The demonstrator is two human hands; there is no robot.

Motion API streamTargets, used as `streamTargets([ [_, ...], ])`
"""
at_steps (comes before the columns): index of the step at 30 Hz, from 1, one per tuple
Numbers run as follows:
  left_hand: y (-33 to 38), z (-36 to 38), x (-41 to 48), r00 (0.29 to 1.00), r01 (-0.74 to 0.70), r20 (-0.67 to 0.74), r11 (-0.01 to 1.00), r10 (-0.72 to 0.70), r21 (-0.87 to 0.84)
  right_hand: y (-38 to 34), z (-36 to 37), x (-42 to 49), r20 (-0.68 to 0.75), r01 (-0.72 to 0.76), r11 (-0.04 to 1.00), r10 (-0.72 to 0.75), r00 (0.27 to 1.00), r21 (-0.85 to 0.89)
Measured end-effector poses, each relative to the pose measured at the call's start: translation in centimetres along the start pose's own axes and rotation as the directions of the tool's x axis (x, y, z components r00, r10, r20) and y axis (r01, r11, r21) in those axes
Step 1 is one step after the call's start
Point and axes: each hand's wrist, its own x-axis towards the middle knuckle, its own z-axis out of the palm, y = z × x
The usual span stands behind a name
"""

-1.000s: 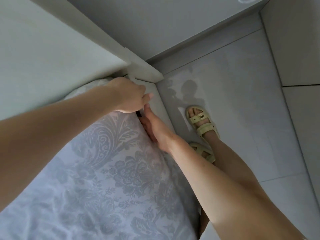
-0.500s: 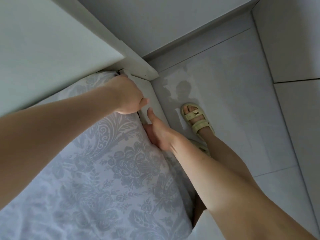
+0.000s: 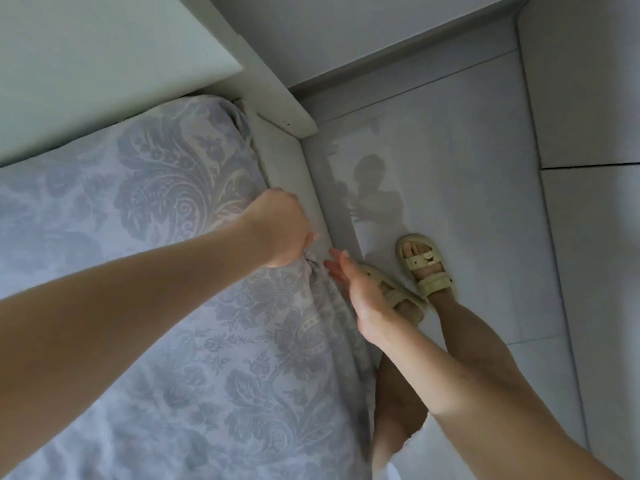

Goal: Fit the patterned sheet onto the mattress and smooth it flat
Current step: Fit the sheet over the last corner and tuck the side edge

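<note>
Both hands have come away from the top corner by the headboard (image 3: 104, 64) and now sit further down the side of the bed, about mid-frame. That corner, upper left of centre, shows now, with the patterned sheet (image 3: 166, 209) wrapped over it and pulled down into the gap.

Left hand (image 3: 280, 230) is curled into a fist on the sheet's edge, pinching up a bunch of fabric. You can see the folds gathering right under the knuckles and running down toward the bottom of the frame. Right hand (image 3: 360, 292) is just below and to the right of it, fingers straight and relaxed, not holding anything, lying along the hanging side of the sheet next to the white side rail (image 3: 294, 174). Can't honestly tell if the palm is pressing the fabric or just hovering beside it.

Sheet itself, a grey-blue floral damask kind of print, covers the whole left half of the picture, mostly flat on top with the wrinkles only along that right edge. Mattress is completely under it, so none of it shows.

Right of the bed is pale tiled floor (image 3: 485, 150), the person's two feet in cream sandals (image 3: 426, 268), and their shadow (image 3: 374, 188) on the tiles just above.
</note>
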Motion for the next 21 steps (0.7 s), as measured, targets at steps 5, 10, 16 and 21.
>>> streamTargets([
  [5, 0.3, 0.9, 0.6, 0.994, 0.011, 0.106, 0.997, -0.019, 0.072, 1.2, 1.1, -1.8, 0.062, 0.071, 0.993, -0.077, 0.995, 0.09],
  [10, -0.1, 0.4, 0.2, 0.995, 0.036, 0.085, 0.996, -0.043, 0.082, 1.7, 1.7, -1.5, 0.263, -0.151, 0.964, 0.092, 0.961, 0.217],
  [16, -0.4, -0.2, 0.9, 0.987, 0.139, 0.088, 0.987, -0.132, -0.086, -0.1, 3.1, 2.3, 0.444, -0.339, 0.939, 0.331, 0.833, -0.065],
  [21, -0.2, -0.3, 0.1, 0.998, 0.068, 0.01, 0.994, -0.067, -0.081, 0.4, 1.1, 0.7, 0.426, -0.285, 0.947, 0.321, 0.846, -0.148],
])
